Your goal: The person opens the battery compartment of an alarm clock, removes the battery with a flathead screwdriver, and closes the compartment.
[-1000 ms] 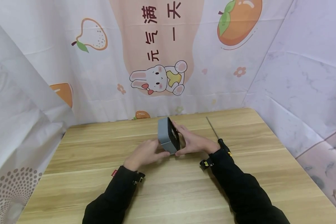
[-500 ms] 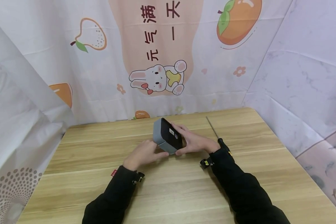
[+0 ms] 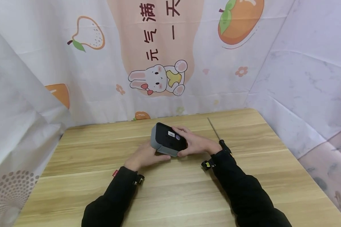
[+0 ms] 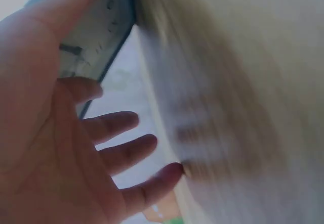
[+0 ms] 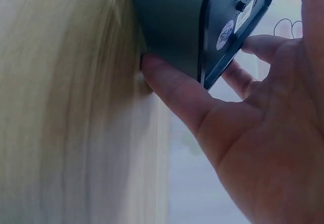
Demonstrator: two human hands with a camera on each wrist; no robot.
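A grey box-shaped clock [image 3: 154,135] is tilted with its black back facing up, just above or touching the table. My right hand [image 3: 197,143] grips its right end, with the thumb low on the grey side and the fingers at the back. In the right wrist view, black knobs [image 5: 240,5] and a round sticker [image 5: 225,35] show on the back. My left hand [image 3: 143,156] lies under and beside the left end, thumb along the near edge. Seen in the left wrist view, its fingers are spread and loosely bent beside the clock's pale marked face [image 4: 98,27].
A screwdriver [image 3: 225,147] with a long thin shaft lies on the wooden table [image 3: 170,195], right of the clock and partly beside the right sleeve. A printed curtain [image 3: 102,72] hangs behind the table, and pale cloth [image 3: 304,72] hangs at the right.
The clock has tipped over to the left, so its black back has turned from facing right to facing up. Both hands stay in nearly the same place. The head view has shifted slightly.
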